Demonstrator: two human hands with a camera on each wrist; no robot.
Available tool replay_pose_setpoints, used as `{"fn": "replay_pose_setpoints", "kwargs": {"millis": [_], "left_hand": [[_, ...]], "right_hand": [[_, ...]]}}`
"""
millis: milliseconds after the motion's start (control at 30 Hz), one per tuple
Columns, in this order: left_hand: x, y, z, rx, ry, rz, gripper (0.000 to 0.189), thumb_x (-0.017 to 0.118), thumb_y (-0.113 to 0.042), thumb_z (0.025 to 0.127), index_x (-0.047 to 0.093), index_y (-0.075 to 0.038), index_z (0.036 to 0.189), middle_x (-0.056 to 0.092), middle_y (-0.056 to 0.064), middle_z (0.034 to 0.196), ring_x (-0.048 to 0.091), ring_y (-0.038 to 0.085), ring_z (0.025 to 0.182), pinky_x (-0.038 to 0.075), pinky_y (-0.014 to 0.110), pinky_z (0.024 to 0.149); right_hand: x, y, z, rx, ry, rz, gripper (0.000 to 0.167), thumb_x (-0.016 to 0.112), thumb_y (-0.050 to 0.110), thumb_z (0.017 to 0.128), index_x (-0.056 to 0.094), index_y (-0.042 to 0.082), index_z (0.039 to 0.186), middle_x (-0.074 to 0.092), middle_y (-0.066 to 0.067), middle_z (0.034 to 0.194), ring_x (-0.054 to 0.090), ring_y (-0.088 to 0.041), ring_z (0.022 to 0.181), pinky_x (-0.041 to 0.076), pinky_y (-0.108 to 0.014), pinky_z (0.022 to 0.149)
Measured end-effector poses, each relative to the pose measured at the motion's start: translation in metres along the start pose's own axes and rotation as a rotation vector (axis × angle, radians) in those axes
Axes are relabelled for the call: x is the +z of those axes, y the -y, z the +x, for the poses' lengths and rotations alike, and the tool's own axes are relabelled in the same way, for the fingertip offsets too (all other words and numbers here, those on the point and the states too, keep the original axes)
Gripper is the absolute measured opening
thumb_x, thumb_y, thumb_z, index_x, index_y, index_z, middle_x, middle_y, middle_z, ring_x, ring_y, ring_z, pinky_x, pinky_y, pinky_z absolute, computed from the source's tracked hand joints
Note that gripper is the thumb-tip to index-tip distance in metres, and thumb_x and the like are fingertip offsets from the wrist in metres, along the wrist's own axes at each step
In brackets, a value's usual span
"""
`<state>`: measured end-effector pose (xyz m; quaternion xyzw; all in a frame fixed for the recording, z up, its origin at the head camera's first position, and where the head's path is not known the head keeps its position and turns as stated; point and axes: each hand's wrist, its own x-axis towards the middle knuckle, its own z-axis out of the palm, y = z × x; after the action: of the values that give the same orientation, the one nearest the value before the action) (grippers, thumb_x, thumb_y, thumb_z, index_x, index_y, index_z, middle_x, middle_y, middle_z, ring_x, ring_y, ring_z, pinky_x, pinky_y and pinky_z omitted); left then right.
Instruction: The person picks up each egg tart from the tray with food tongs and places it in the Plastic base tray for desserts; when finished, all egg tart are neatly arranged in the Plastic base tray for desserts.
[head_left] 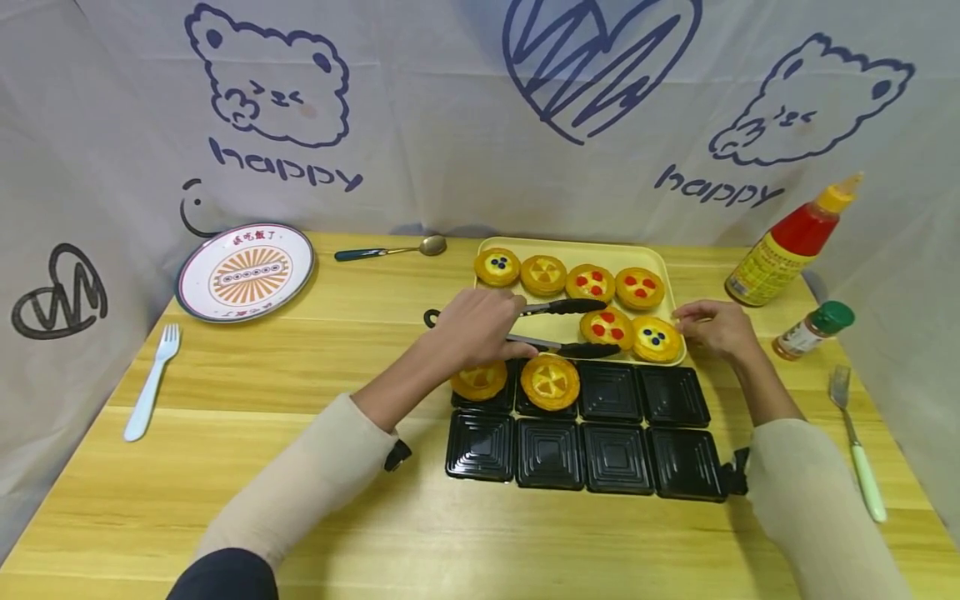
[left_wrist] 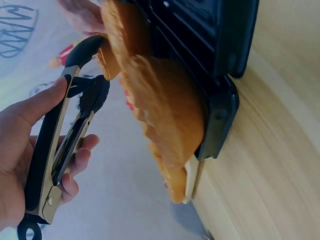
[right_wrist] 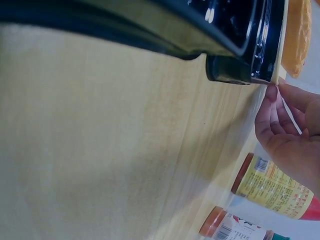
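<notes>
My left hand (head_left: 480,323) grips a pair of black-tipped metal tongs (left_wrist: 56,145). The tongs' tips, spread apart, reach over the cream tray (head_left: 570,243), one on either side of a red-topped tart (head_left: 607,330); whether they touch it I cannot tell. Right beside that tart lies one with dark blue dots (head_left: 657,339). My right hand (head_left: 716,327) pinches the tray's right rim between thumb and fingers, as the right wrist view shows. Several more tarts (head_left: 543,275) line the tray's far side. In front, a tart with orange wedges (head_left: 551,382) and a similar one (head_left: 480,381) sit on black square moulds (head_left: 615,457).
A sauce bottle (head_left: 780,250) and a green-capped spice jar (head_left: 812,331) stand to the right, near a green-handled fork (head_left: 857,450). On the left are a patterned plate (head_left: 246,272), a pale blue fork (head_left: 152,383) and a spoon (head_left: 393,248). White cloth walls (head_left: 435,108) surround the table.
</notes>
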<state>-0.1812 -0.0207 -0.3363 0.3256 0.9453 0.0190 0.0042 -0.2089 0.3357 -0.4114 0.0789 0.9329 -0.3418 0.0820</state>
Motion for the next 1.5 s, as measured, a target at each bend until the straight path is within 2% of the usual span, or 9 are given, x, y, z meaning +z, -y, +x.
{"fn": "replay_pose_setpoints", "kwargs": {"millis": [200, 300, 567, 800, 933, 1133, 1233, 1367, 1500], "left_hand": [[-0.005, -0.008, -0.023, 0.077, -0.003, 0.0, 0.051, 0.063, -0.059, 0.082, 0.062, -0.011, 0.1, 0.061, -0.001, 0.082, 0.048, 0.012, 0.059, 0.042, 0.026, 0.052], [-0.002, -0.012, -0.028, 0.104, 0.012, -0.011, 0.051, 0.064, -0.059, 0.081, 0.062, -0.012, 0.098, 0.062, -0.001, 0.082, 0.048, 0.012, 0.059, 0.043, 0.026, 0.053], [0.009, -0.015, -0.031, 0.112, 0.067, -0.019, 0.051, 0.064, -0.062, 0.079, 0.062, -0.013, 0.095, 0.056, -0.004, 0.076, 0.044, 0.011, 0.058, 0.032, 0.022, 0.049], [0.0, -0.013, -0.03, 0.103, 0.081, -0.074, 0.057, 0.066, -0.063, 0.077, 0.062, -0.011, 0.099, 0.056, -0.003, 0.077, 0.046, 0.013, 0.062, 0.034, 0.024, 0.051], [-0.006, -0.015, -0.017, 0.062, 0.083, -0.093, 0.055, 0.066, -0.064, 0.076, 0.061, -0.013, 0.097, 0.054, -0.003, 0.076, 0.046, 0.013, 0.062, 0.034, 0.025, 0.052], [-0.003, -0.029, 0.023, 0.026, 0.103, -0.124, 0.049, 0.066, -0.062, 0.077, 0.052, -0.016, 0.081, 0.038, -0.005, 0.065, 0.035, 0.009, 0.056, 0.03, 0.022, 0.05], [0.002, -0.037, 0.038, 0.023, 0.109, -0.112, 0.05, 0.064, -0.063, 0.079, 0.046, -0.017, 0.07, 0.03, -0.005, 0.06, 0.03, 0.009, 0.052, 0.027, 0.021, 0.047], [0.008, -0.047, 0.05, 0.019, 0.085, -0.077, 0.055, 0.064, -0.064, 0.078, 0.038, -0.019, 0.059, 0.025, -0.005, 0.054, 0.026, 0.009, 0.047, 0.025, 0.022, 0.043], [0.011, -0.054, 0.056, 0.011, 0.063, -0.045, 0.057, 0.065, -0.063, 0.078, 0.036, -0.019, 0.056, 0.023, -0.005, 0.053, 0.025, 0.008, 0.045, 0.024, 0.021, 0.041]], "right_hand": [[-0.001, 0.001, 0.001, 0.015, 0.001, 0.013, 0.029, 0.061, 0.013, 0.091, 0.063, -0.004, 0.115, 0.063, -0.023, 0.103, 0.057, -0.014, 0.076, 0.048, -0.02, 0.061], [0.0, 0.0, 0.001, 0.018, 0.001, 0.009, 0.028, 0.061, 0.013, 0.091, 0.063, -0.003, 0.115, 0.063, -0.02, 0.102, 0.057, -0.016, 0.077, 0.047, -0.021, 0.061], [0.001, 0.001, 0.0, 0.016, 0.004, 0.005, 0.027, 0.06, 0.012, 0.092, 0.063, -0.003, 0.113, 0.064, -0.019, 0.098, 0.057, -0.019, 0.08, 0.047, -0.021, 0.061], [0.003, 0.003, 0.0, 0.02, 0.007, -0.002, 0.028, 0.06, 0.013, 0.092, 0.063, -0.003, 0.114, 0.063, -0.019, 0.101, 0.057, -0.021, 0.083, 0.046, -0.021, 0.062], [0.001, 0.002, 0.001, 0.034, 0.02, -0.006, 0.03, 0.06, 0.016, 0.092, 0.062, -0.002, 0.116, 0.063, -0.018, 0.102, 0.056, -0.02, 0.084, 0.046, -0.021, 0.064], [-0.005, -0.006, 0.002, 0.039, 0.062, -0.022, 0.033, 0.061, 0.02, 0.092, 0.061, -0.002, 0.117, 0.064, -0.014, 0.1, 0.055, -0.018, 0.082, 0.048, -0.022, 0.066], [-0.006, -0.007, 0.003, 0.038, 0.084, -0.014, 0.035, 0.062, 0.022, 0.092, 0.061, -0.002, 0.117, 0.063, -0.01, 0.096, 0.055, -0.016, 0.08, 0.049, -0.023, 0.067], [-0.006, -0.005, 0.006, 0.051, 0.098, 0.005, 0.035, 0.063, 0.021, 0.092, 0.061, -0.002, 0.118, 0.063, -0.008, 0.095, 0.055, -0.017, 0.082, 0.05, -0.023, 0.068], [-0.006, -0.002, 0.007, 0.063, 0.106, 0.021, 0.034, 0.062, 0.019, 0.092, 0.06, -0.001, 0.119, 0.062, -0.008, 0.097, 0.055, -0.019, 0.084, 0.051, -0.022, 0.068]]}}
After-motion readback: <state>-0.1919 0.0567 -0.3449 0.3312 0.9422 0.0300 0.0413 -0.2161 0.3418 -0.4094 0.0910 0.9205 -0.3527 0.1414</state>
